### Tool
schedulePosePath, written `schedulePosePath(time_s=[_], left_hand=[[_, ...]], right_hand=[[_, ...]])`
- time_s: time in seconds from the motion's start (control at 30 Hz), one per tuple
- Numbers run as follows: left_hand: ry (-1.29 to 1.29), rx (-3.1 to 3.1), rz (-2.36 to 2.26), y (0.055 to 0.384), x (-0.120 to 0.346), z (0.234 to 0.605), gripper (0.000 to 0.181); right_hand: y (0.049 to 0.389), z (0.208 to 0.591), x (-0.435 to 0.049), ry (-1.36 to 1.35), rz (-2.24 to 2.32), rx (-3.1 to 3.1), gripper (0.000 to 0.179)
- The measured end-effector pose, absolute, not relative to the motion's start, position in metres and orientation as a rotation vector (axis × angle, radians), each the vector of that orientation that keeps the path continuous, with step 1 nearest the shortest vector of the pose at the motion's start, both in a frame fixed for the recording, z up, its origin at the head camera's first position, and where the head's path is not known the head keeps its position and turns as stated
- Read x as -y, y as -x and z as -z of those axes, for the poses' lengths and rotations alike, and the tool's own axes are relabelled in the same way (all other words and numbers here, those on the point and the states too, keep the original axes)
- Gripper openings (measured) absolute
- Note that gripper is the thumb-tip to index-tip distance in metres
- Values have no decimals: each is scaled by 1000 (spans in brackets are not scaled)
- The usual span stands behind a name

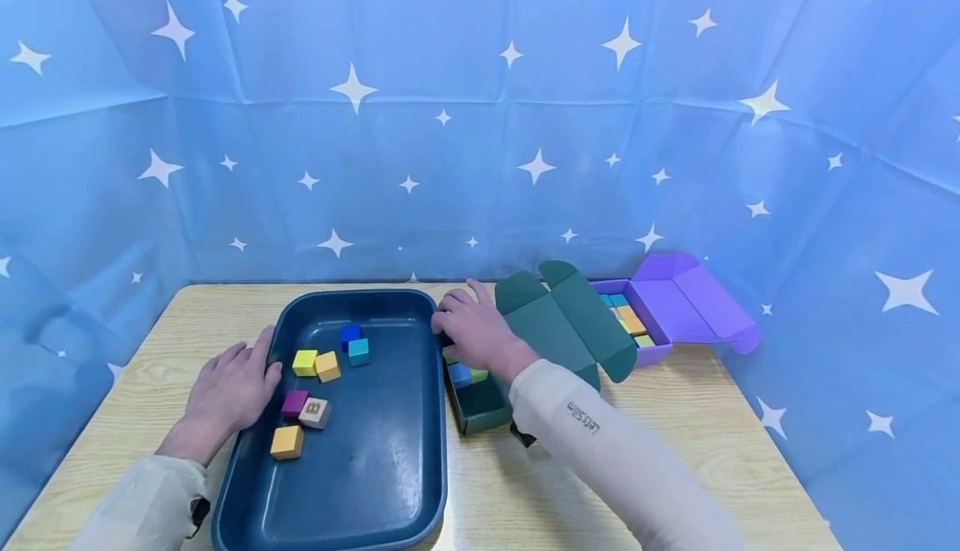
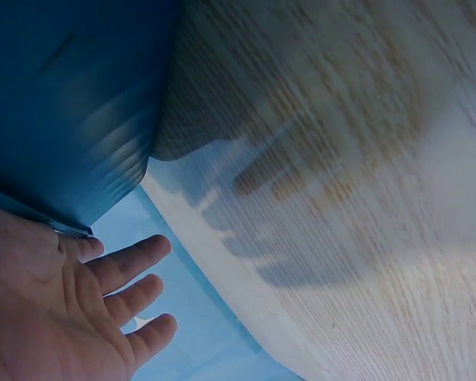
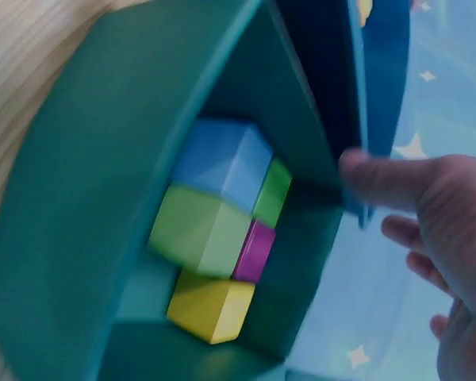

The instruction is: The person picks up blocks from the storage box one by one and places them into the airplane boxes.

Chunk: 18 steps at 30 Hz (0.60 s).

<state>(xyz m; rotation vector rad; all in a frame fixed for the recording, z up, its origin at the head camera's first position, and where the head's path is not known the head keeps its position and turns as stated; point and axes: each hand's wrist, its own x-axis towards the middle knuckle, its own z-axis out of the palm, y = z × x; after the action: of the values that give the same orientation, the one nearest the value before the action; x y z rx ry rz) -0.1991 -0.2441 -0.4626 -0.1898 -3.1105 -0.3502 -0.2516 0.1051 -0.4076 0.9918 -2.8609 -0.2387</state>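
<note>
A dark blue tray (image 1: 360, 493) lies on the table with several small cubes in its left half, among them a yellow cube (image 1: 304, 363), a teal cube (image 1: 359, 352) and a wooden letter cube (image 1: 315, 413). My left hand (image 1: 236, 393) rests at the tray's left rim, thumb at the edge; its fingers look loosely extended in the left wrist view. At the right rim, near the far corner, is my right hand (image 1: 476, 330), thumb touching the rim, other fingers spread. Below this hand stands an open green box (image 3: 71, 182) holding several cubes, including a blue cube (image 3: 222, 163).
The green box's lid (image 1: 551, 334) is folded back to the right. Beyond it, an open purple box (image 1: 656, 354) holds several cubes, its lid (image 1: 690, 301) laid out to the right. A blue star-patterned cloth (image 1: 450, 151) hangs behind the wooden table (image 1: 675, 451).
</note>
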Motion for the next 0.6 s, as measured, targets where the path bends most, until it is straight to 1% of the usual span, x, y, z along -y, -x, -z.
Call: schedulePosePath(time_s=[0.1, 0.27, 0.6], left_hand=[[182, 3111, 356, 200, 244, 464, 66], [182, 3111, 363, 200, 244, 463, 66], [184, 3117, 359, 200, 244, 461, 65]], right_hand=[[254, 405, -94, -970, 217, 2888, 20], [259, 398, -78, -931, 152, 2920, 25], [264, 398, -32, -936, 229, 2938, 34]])
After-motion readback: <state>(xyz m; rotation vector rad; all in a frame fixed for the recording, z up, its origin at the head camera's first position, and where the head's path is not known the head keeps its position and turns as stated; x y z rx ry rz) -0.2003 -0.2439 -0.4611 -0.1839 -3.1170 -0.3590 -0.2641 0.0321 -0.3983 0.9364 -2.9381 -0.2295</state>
